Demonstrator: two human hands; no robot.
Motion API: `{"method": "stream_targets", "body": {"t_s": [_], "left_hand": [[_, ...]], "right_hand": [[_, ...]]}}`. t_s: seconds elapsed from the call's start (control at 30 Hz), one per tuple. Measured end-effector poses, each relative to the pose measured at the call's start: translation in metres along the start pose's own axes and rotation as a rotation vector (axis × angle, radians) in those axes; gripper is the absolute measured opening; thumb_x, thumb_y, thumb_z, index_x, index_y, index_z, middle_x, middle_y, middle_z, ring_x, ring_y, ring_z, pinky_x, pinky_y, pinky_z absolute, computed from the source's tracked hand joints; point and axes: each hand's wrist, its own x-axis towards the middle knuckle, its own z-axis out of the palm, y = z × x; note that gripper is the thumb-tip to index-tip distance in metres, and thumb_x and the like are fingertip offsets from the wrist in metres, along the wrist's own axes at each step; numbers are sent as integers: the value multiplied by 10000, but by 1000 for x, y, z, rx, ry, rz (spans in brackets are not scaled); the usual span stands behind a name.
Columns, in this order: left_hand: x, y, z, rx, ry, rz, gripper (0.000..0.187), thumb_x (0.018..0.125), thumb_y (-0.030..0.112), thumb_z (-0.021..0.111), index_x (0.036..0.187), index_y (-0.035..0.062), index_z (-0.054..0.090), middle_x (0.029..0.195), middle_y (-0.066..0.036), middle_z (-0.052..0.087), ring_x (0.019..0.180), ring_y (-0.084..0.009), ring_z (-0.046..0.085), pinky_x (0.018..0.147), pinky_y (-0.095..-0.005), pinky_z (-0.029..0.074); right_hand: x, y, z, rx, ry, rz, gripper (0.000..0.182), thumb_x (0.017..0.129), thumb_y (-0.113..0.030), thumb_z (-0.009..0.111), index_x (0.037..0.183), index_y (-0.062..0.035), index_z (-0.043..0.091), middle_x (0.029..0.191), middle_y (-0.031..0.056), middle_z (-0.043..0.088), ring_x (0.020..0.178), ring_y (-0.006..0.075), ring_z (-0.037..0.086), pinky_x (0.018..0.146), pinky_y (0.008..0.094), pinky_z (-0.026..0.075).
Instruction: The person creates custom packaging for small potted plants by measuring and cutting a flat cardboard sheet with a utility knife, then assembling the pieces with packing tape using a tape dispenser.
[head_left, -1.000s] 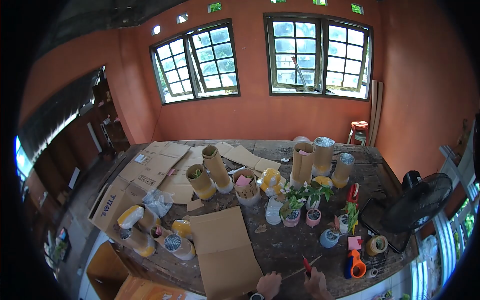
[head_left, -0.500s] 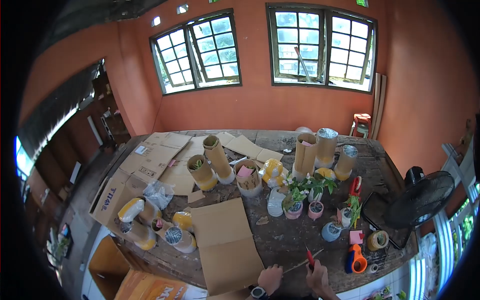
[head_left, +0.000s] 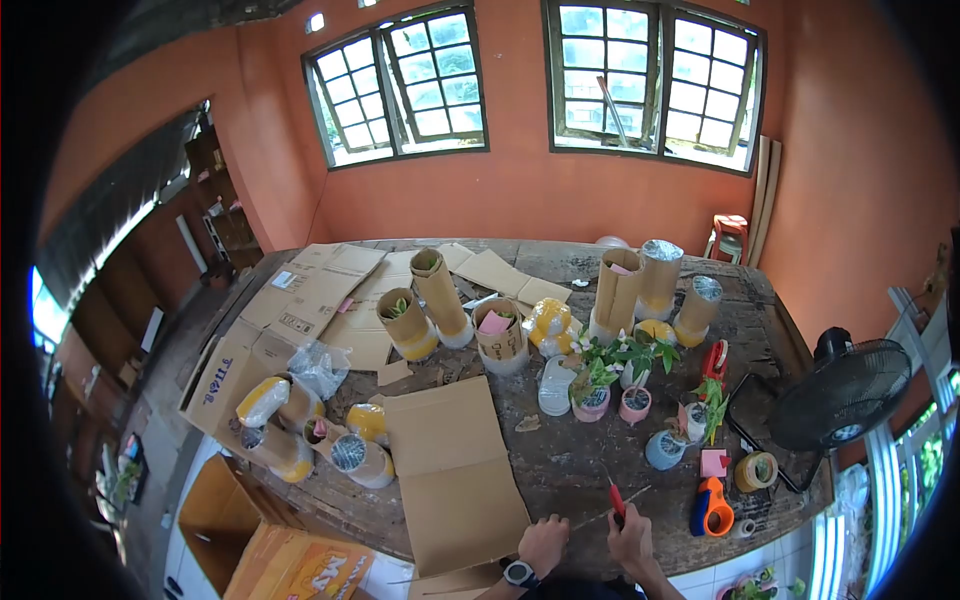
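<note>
My right hand (head_left: 630, 540) is closed around the red handle of a knife (head_left: 617, 499), its thin blade pointing up and away over the table. A thin pale strip (head_left: 590, 520) lies between my hands and passes close to the knife. My left hand (head_left: 544, 544), with a watch on the wrist, has its fingers curled beside the lower right edge of a folded cardboard sheet (head_left: 455, 470). What those fingers hold, if anything, is hidden. Another piece of cardboard (head_left: 455, 583) shows under the sheet at the table's near edge.
Potted plants (head_left: 592, 385) and wrapped cardboard tubes (head_left: 618, 295) stand along the middle and back. More wrapped tubes (head_left: 362, 460) are at the left. An orange and blue tape dispenser (head_left: 714, 510), a tape roll (head_left: 756, 471) and a black fan (head_left: 840, 395) stand to the right.
The view has tilted down slightly, so the tabletop sits higher. Both hands stay near the table's front edge, my right still gripping the knife.
</note>
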Motion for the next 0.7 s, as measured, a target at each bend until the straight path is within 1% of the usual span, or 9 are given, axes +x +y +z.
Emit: {"method": "stream_targets", "body": {"t_s": [0.1,0.2,0.3,0.7], "left_hand": [[1,-2,2,13,7,14,155,862,137,648,972,29,657,977,-147,673,915,-314,700,720,-412,592],[2,-5,1,20,29,17,158,862,136,649,977,29,658,976,-147,675,911,-315,700,719,-411,593],[4,-7,3,6,34,18,161,861,137,655,982,30,659,973,-147,675,908,-316,700,717,-410,593],[5,-7,2,7,10,9,198,839,137,690,1005,30,661,987,-149,677,920,-311,696,726,-415,592]], "right_hand": [[6,22,11,-152,-118,45,241,902,-199,629,1024,7,609,846,312,670,874,510,650,774,574,504],[11,19,7,-166,-152,80,245,892,-193,625,1025,12,609,859,316,671,893,517,646,789,577,503],[15,28,12,-116,-136,21,257,889,-202,626,1031,12,608,869,317,672,900,521,643,789,582,500],[15,25,13,-117,-128,37,267,883,-208,630,1026,16,604,874,325,668,914,525,637,799,586,495]]}}
